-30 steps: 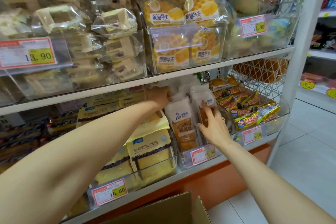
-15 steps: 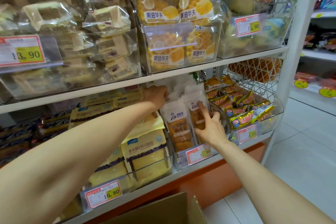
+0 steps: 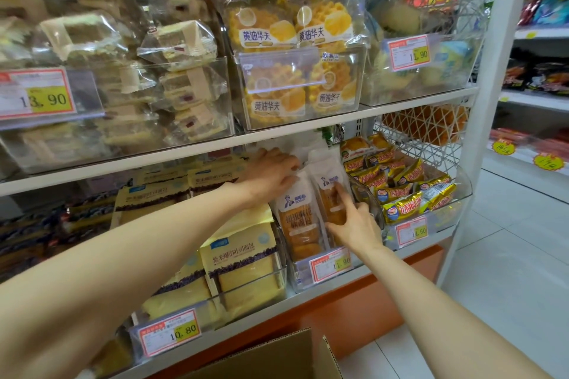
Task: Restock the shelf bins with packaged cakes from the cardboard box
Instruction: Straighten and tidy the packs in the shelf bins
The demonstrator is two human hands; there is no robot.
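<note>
Upright white cake packages (image 3: pixel 300 218) with orange cakes showing stand in a clear bin (image 3: pixel 303 281) in the middle of the lower shelf. My left hand (image 3: pixel 271 175) lies over the tops of the packages further back, with its fingers stretched across them. My right hand (image 3: pixel 351 221) presses on the front of the right-hand package (image 3: pixel 328 181), index finger pointing up along it. The open cardboard box (image 3: pixel 277 357) sits at the bottom edge of the view; its inside is hidden.
Left of the cake bin stands a bin of yellow toast packs (image 3: pixel 243 268). To the right is a bin of gold-wrapped snacks (image 3: pixel 409 191). The upper shelf (image 3: pixel 308 129) overhangs my hands, holding clear bins of sandwich cakes (image 3: pixel 172 77) and waffles (image 3: pixel 292 86). A white post (image 3: pixel 489 101) borders the aisle floor.
Both hands stay on the cake packages in the middle bin. My right hand has shifted slightly on the front pack, and the view has moved a little.
</note>
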